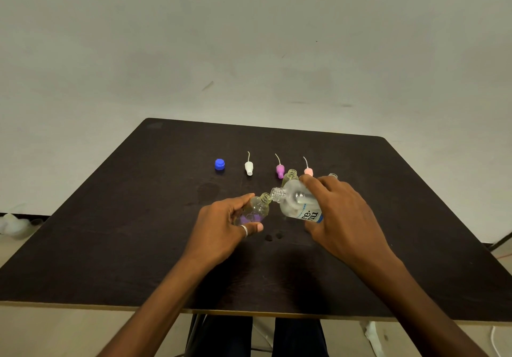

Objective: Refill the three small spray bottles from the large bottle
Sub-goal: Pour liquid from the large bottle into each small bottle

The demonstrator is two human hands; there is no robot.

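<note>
My left hand [221, 226] grips a small clear spray bottle [256, 210], uncapped and tilted to the right. My right hand [340, 215] holds the large clear bottle [296, 204] tipped leftward, its open neck touching the small bottle's mouth. A second small bottle [291, 176] stands uncapped just behind the large one. Past my right hand only the neck of a third small bottle [333, 175] shows. Three spray heads with dip tubes lie in a row behind: white [249, 168], purple [280, 169] and pink [308, 170]. The large bottle's blue cap [219, 164] sits to their left.
The dark square table [124, 232] stands against a pale wall. A few dark wet spots [274, 236] lie on the table between my hands. Crumpled white material [12, 223] lies on the floor at far left.
</note>
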